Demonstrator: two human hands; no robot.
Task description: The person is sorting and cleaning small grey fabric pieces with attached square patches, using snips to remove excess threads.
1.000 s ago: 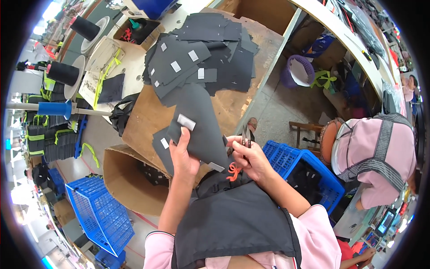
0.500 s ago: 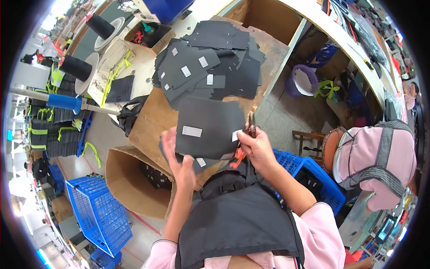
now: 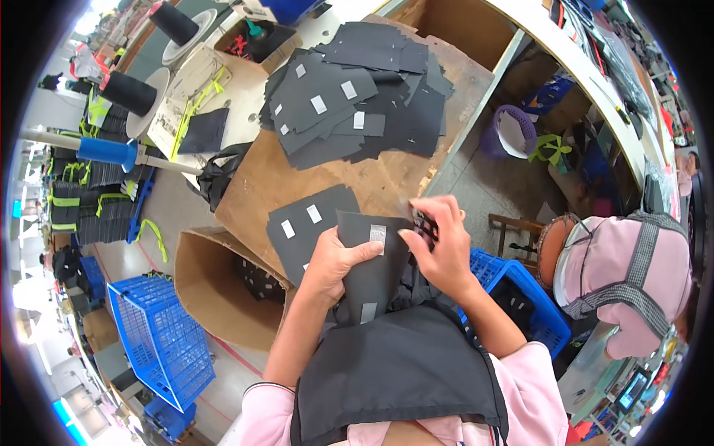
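While both grip it, left hand point(image 3: 338, 262) and right hand point(image 3: 439, 249) hold 1 black fabric piece point(image 3: 372, 271) — upright.

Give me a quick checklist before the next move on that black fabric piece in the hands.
1. Left hand grips the black fabric piece with the thumb on top: ok.
2. Right hand pinches the piece's upper right edge: ok.
3. What the right hand holds, something small and dark at its fingers: cannot tell, blurred.
4. Piece's white label faces up and is visible: ok.
5. Second black piece lies flat on the wooden table, beside the left hand: ok.
6. Pile of black pieces sits apart at the table's far end: ok.
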